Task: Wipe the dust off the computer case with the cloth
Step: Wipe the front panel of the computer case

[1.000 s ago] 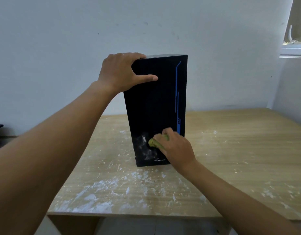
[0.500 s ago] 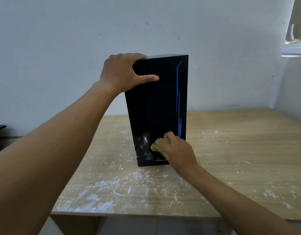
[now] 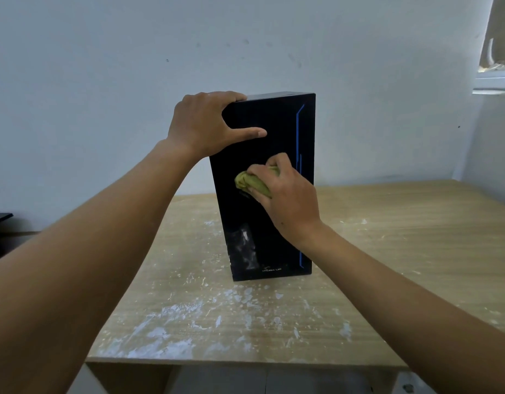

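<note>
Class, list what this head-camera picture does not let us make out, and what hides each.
All head view.
Back and sides of the computer case: hidden behind its front.
Fingertips of the left hand: hidden over the case's top edge.
Panel under the right hand and cloth: covered, dust unknown.
Printed logo near the bottom: too small to read.
The window: cut off by the right edge.

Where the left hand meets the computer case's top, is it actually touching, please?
Touching. The head view shows the left hand gripping the computer case at its top corner, fingers over the top edge, thumb flat on the front panel.
</note>
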